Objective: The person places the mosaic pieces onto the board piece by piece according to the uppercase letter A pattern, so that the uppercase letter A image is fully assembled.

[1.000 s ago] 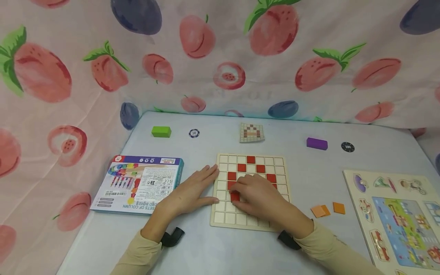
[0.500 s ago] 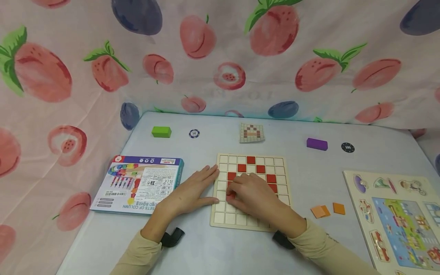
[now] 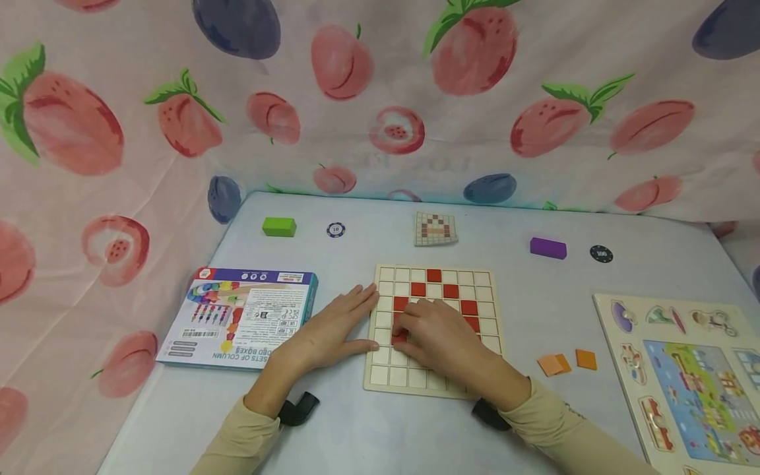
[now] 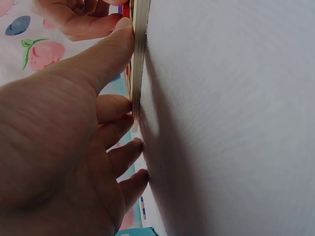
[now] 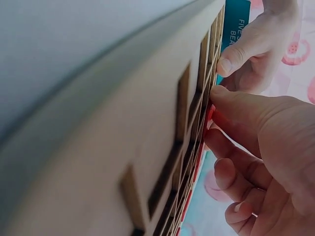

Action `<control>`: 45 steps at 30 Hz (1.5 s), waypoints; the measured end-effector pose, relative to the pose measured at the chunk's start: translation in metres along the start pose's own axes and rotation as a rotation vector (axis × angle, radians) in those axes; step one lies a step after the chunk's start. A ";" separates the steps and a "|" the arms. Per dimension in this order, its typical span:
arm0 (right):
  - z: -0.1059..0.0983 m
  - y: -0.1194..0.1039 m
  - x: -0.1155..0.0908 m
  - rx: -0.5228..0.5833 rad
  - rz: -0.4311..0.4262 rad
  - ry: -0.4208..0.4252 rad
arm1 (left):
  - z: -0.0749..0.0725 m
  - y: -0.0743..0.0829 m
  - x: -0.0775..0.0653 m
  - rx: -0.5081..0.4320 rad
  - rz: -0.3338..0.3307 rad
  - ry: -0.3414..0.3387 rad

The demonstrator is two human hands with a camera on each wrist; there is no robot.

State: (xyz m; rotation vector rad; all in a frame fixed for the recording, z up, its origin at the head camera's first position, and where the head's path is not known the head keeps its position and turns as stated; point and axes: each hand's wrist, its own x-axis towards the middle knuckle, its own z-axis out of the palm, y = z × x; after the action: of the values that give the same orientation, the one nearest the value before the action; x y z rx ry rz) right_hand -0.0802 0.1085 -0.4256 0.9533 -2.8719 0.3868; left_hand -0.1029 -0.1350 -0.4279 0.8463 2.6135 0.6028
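A wooden grid board (image 3: 380, 376) lies in the middle of the table, with several red square tiles set in its cells, such as the red tile (image 3: 434, 276) near the far edge. My right hand (image 3: 439, 340) is low over the board's left-centre cells. Between its thumb and index finger it pinches a red square tile (image 5: 210, 116), right at the grid in the right wrist view. My left hand (image 3: 323, 330) rests on the table, its fingers spread and straight, fingertips and thumb touching the board's left edge. The palm of my right hand hides some of the cells.
At left lies a boxed set (image 3: 237, 316). Orange tiles (image 3: 585, 359) sit right of the board, beside a picture puzzle (image 3: 611, 330). Toward the back are a pattern card (image 3: 435, 229), green block (image 3: 279, 227), purple block (image 3: 548, 248) and chips (image 3: 336, 229).
My right hand has shifted slightly left over the board with the red tile, which tilted up and now lies lower at the grid. My left hand has stayed in place.
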 end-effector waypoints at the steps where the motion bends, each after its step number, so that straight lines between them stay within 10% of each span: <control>1: 0.000 0.000 0.000 -0.003 -0.001 0.001 | 0.000 0.000 0.000 0.000 0.001 0.000; 12: -0.013 0.014 -0.022 0.048 0.049 0.005 | 0.000 0.002 0.002 0.004 -0.002 0.001; 29: -0.060 0.094 -0.144 0.024 0.285 -0.080 | -0.003 0.002 -0.001 -0.004 -0.020 -0.007; 45: -0.064 0.110 -0.165 -0.030 0.304 -0.124 | 0.000 0.002 -0.001 -0.014 -0.007 0.001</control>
State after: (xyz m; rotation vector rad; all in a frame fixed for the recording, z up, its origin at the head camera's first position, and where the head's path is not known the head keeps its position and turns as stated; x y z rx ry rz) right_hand -0.0129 0.3055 -0.4139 0.5529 -3.1329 0.3153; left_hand -0.1015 -0.1341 -0.4275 0.8330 2.6093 0.6187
